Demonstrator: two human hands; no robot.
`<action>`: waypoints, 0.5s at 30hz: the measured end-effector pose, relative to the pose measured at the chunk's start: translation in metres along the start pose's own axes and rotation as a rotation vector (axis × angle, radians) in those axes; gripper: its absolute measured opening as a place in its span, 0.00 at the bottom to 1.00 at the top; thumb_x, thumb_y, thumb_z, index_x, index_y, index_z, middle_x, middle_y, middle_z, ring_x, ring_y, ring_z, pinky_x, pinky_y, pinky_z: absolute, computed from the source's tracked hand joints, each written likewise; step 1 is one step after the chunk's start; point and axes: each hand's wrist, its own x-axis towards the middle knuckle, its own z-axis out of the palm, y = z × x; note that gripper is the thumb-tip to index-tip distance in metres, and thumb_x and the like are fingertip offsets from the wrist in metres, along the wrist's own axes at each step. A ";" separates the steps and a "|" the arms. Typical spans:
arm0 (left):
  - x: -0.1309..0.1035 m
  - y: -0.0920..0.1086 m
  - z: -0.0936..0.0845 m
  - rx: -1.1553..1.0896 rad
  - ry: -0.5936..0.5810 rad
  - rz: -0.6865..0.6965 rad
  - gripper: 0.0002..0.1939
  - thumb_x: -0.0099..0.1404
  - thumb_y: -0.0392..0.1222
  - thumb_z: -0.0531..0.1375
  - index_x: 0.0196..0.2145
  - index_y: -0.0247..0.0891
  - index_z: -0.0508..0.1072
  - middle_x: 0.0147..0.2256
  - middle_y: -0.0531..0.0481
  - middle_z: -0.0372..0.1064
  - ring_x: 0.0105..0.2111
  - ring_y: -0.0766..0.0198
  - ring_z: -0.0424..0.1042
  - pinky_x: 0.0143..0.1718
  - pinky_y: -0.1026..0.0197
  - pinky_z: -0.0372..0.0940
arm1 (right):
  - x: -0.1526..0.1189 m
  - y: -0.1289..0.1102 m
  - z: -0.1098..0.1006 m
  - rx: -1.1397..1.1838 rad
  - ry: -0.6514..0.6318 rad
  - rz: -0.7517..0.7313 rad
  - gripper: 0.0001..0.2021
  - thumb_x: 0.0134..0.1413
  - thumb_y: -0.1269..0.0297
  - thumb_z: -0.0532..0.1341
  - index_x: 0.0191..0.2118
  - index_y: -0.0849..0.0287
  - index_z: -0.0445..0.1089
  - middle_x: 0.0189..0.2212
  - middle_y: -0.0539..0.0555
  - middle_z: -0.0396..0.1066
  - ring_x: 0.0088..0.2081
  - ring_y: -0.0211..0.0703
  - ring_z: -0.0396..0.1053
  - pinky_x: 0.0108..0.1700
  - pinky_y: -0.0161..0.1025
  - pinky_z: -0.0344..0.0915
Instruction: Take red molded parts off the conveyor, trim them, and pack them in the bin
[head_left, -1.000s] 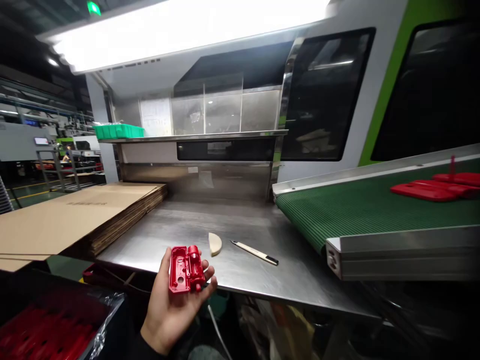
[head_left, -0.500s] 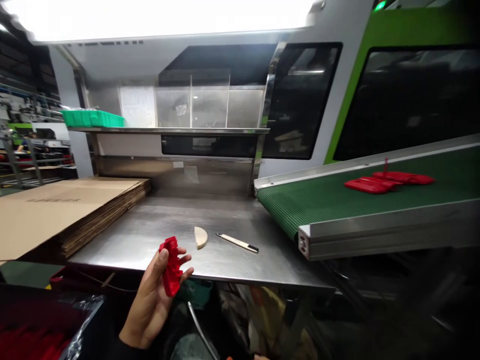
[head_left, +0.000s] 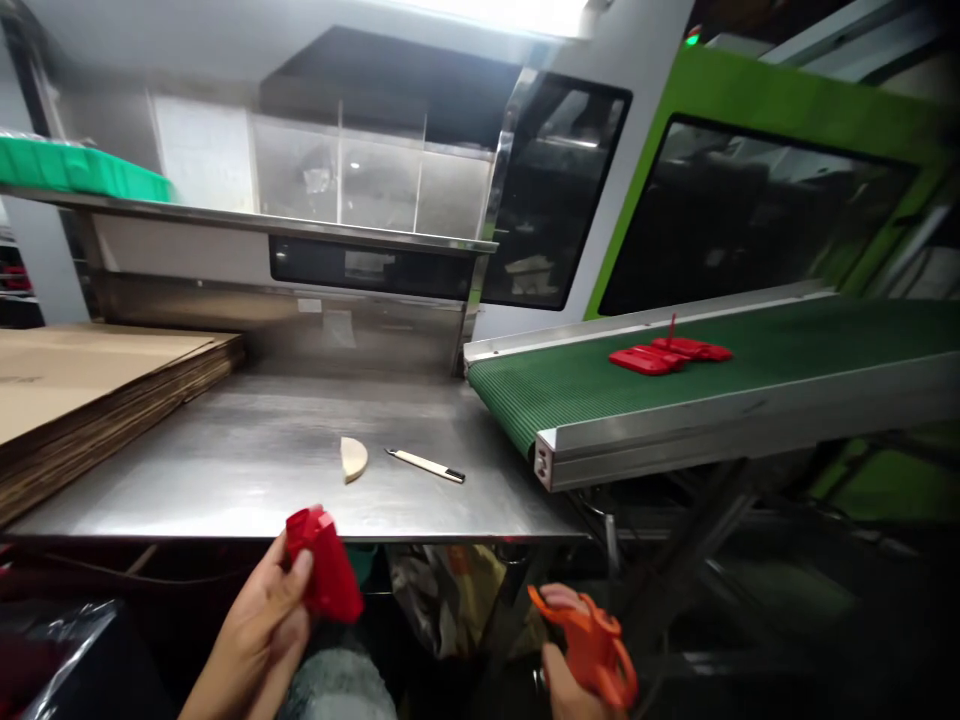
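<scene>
My left hand (head_left: 262, 610) is closed on a red plastic part (head_left: 328, 570), thumb on its near side, in front of the table's front edge. At the lower right, my right hand (head_left: 574, 680) grips an orange-handled tool (head_left: 596, 645). One of its handles has a loop; its working end is hidden or too dark to make out. On the metal table (head_left: 247, 430) lie a pale half-round piece (head_left: 353, 460) and a thin white pen-like tool (head_left: 426, 465) with a dark end. Farther right, red plastic parts (head_left: 660, 356) rest on the green conveyor belt (head_left: 555, 385).
Flat cardboard (head_left: 97, 380) is stacked at the table's left. A teal tray (head_left: 82, 165) sits on the shelf (head_left: 337, 225) above. The conveyor's metal side rail (head_left: 675, 445) juts toward the table. At lower left stands a dark, plastic-lined container (head_left: 90, 660).
The view has swung right. My left hand has turned the red part so another side shows. My right hand has risen into view with the orange-handled tool.
</scene>
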 end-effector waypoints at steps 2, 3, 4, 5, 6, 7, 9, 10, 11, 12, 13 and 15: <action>-0.005 -0.005 0.008 -0.011 -0.051 -0.026 0.26 0.59 0.42 0.67 0.54 0.38 0.69 0.45 0.44 0.73 0.44 0.54 0.72 0.39 0.62 0.69 | 0.016 0.015 0.013 -0.006 0.091 0.071 0.20 0.45 0.63 0.57 0.47 0.59 0.66 0.45 0.56 0.68 0.49 0.52 0.66 0.52 0.48 0.62; -0.006 -0.007 0.011 -0.011 -0.054 -0.032 0.25 0.59 0.41 0.68 0.53 0.35 0.70 0.43 0.42 0.74 0.43 0.53 0.73 0.38 0.61 0.69 | 0.021 0.022 0.022 -0.008 0.130 0.107 0.23 0.44 0.62 0.58 0.50 0.60 0.65 0.45 0.57 0.67 0.49 0.52 0.66 0.51 0.48 0.63; -0.006 -0.009 0.012 -0.009 -0.038 -0.035 0.25 0.58 0.41 0.68 0.52 0.34 0.70 0.42 0.41 0.74 0.42 0.52 0.74 0.36 0.60 0.69 | 0.025 0.030 0.033 -0.010 0.165 0.140 0.26 0.43 0.62 0.59 0.52 0.61 0.62 0.45 0.58 0.65 0.47 0.52 0.66 0.49 0.48 0.64; -0.007 -0.010 0.013 -0.007 -0.010 -0.022 0.24 0.58 0.40 0.68 0.51 0.33 0.70 0.41 0.41 0.75 0.41 0.51 0.74 0.36 0.60 0.69 | 0.027 0.037 0.043 -0.009 0.194 0.167 0.29 0.42 0.61 0.61 0.53 0.62 0.61 0.44 0.59 0.65 0.46 0.52 0.66 0.47 0.48 0.65; -0.007 -0.012 0.012 -0.006 0.018 0.001 0.24 0.57 0.40 0.68 0.51 0.33 0.71 0.41 0.41 0.75 0.41 0.51 0.74 0.36 0.59 0.69 | 0.028 0.044 0.054 -0.004 0.218 0.188 0.30 0.43 0.60 0.62 0.54 0.62 0.59 0.44 0.58 0.64 0.43 0.50 0.66 0.44 0.47 0.66; -0.008 -0.012 0.011 -0.006 0.036 0.021 0.23 0.57 0.39 0.67 0.50 0.33 0.70 0.41 0.41 0.75 0.41 0.51 0.74 0.37 0.59 0.69 | 0.028 0.050 0.063 0.002 0.236 0.204 0.30 0.44 0.58 0.62 0.54 0.62 0.58 0.43 0.58 0.64 0.41 0.48 0.66 0.42 0.46 0.66; -0.010 -0.012 0.007 -0.006 0.048 0.040 0.21 0.58 0.39 0.66 0.49 0.34 0.70 0.42 0.40 0.75 0.44 0.49 0.74 0.39 0.58 0.68 | 0.025 0.059 0.076 0.012 0.262 0.232 0.28 0.47 0.56 0.62 0.53 0.60 0.58 0.43 0.57 0.63 0.37 0.42 0.65 0.37 0.42 0.66; -0.012 -0.012 0.005 -0.008 0.038 0.038 0.20 0.59 0.39 0.65 0.49 0.34 0.69 0.43 0.39 0.75 0.45 0.48 0.73 0.40 0.56 0.68 | 0.022 0.061 0.080 0.011 0.267 0.244 0.26 0.49 0.54 0.63 0.52 0.59 0.59 0.42 0.56 0.63 0.35 0.40 0.64 0.35 0.41 0.66; -0.014 -0.011 0.004 -0.012 0.022 0.029 0.20 0.60 0.40 0.64 0.50 0.33 0.68 0.45 0.37 0.74 0.46 0.46 0.73 0.40 0.54 0.68 | 0.020 0.061 0.081 0.006 0.266 0.255 0.24 0.50 0.53 0.63 0.50 0.57 0.61 0.41 0.55 0.63 0.34 0.40 0.64 0.34 0.40 0.66; -0.016 -0.009 0.003 -0.017 0.005 0.016 0.21 0.61 0.40 0.63 0.51 0.33 0.67 0.46 0.35 0.73 0.46 0.44 0.73 0.41 0.53 0.68 | 0.017 0.060 0.081 -0.002 0.259 0.263 0.22 0.49 0.52 0.63 0.47 0.56 0.62 0.39 0.54 0.64 0.34 0.40 0.64 0.33 0.39 0.66; -0.017 -0.008 0.002 -0.027 -0.006 0.000 0.21 0.62 0.40 0.61 0.52 0.33 0.65 0.48 0.34 0.72 0.47 0.43 0.72 0.42 0.51 0.68 | 0.014 0.058 0.080 -0.009 0.241 0.267 0.20 0.48 0.52 0.64 0.44 0.55 0.63 0.37 0.53 0.65 0.33 0.40 0.65 0.33 0.40 0.66; -0.018 -0.007 0.000 -0.070 -0.010 -0.020 0.21 0.64 0.39 0.59 0.53 0.32 0.63 0.49 0.32 0.71 0.47 0.42 0.72 0.46 0.47 0.66 | 0.005 0.051 0.073 -0.017 0.196 0.268 0.18 0.46 0.53 0.65 0.40 0.55 0.63 0.30 0.50 0.64 0.29 0.42 0.66 0.31 0.42 0.67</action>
